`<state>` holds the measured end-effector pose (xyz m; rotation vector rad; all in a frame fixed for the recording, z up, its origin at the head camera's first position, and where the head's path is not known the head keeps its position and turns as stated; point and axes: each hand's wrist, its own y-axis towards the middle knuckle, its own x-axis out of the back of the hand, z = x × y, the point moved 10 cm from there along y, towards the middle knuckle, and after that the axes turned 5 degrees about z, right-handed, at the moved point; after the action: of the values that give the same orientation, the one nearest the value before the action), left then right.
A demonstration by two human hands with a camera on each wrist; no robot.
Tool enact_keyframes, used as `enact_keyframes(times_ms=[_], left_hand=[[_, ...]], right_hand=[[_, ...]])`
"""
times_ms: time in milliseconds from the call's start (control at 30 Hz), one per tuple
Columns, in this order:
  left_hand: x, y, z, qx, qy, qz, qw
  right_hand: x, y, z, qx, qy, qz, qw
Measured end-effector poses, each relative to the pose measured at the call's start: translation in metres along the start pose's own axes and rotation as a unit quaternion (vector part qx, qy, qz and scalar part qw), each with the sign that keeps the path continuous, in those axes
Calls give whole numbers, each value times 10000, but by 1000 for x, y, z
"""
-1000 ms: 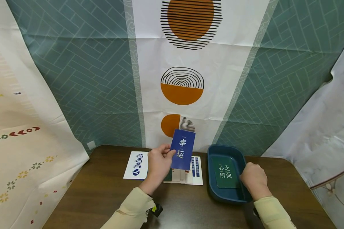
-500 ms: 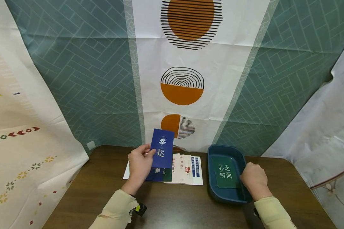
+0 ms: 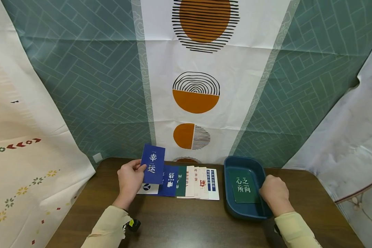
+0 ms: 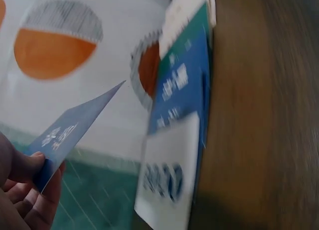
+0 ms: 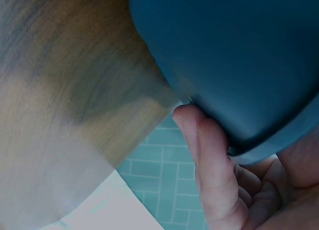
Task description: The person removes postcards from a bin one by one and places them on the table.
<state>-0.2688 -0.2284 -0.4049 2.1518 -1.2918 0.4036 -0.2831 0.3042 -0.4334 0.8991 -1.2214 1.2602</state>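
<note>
My left hand [image 3: 128, 182] pinches a blue card [image 3: 153, 163] with white and gold characters, thumb on its front. The card is raised upright above the left end of a row of overlapping cards. That row runs from a white card [image 4: 167, 175] with blue print, through a dark blue card [image 3: 171, 184] and a green card [image 3: 181, 182], to cream cards [image 3: 201, 184] and a white one [image 3: 213, 186] with blue blocks. My right hand [image 3: 275, 193] grips the right rim of a dark blue bin [image 3: 248, 212], fingers against its outer wall. A dark green card [image 3: 245, 186] lies inside the bin.
The brown wooden table [image 3: 189, 227] carries the row and the bin. Right behind its back edge hangs a cloth [image 3: 161, 103] with orange circles and green sides. Pale curtains hang on the left [image 3: 34, 172] and on the right [image 3: 344, 137].
My left hand has moved left with the blue card, from over the middle of the row to its left end, uncovering the cards there. The right hand and bin stay in place.
</note>
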Motion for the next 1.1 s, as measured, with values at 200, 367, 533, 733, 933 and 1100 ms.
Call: enact_keyframes(times_ms=[200, 367, 533, 733, 933, 1100], left_hand=[[3, 6, 42, 510, 536, 156, 9971], [2, 9, 65, 662, 900, 313, 9932], [-2, 11, 80, 870, 973, 499, 9902], [-7, 11, 84, 907, 986, 702, 9885], [-14, 10, 89, 936, 1204, 846, 9847], [-21, 8, 94, 989, 1299, 1008, 9814]], right_hand=[[0, 0, -1, -14, -3, 9, 10000], [0, 0, -2, -20, 33, 0, 10000], [-3, 0, -2, -38, 32, 60, 10000], [-2, 2, -2, -22, 41, 12, 10000], [-1, 0, -1, -24, 32, 58, 10000], [-1, 0, 0, -12, 42, 112, 9999]])
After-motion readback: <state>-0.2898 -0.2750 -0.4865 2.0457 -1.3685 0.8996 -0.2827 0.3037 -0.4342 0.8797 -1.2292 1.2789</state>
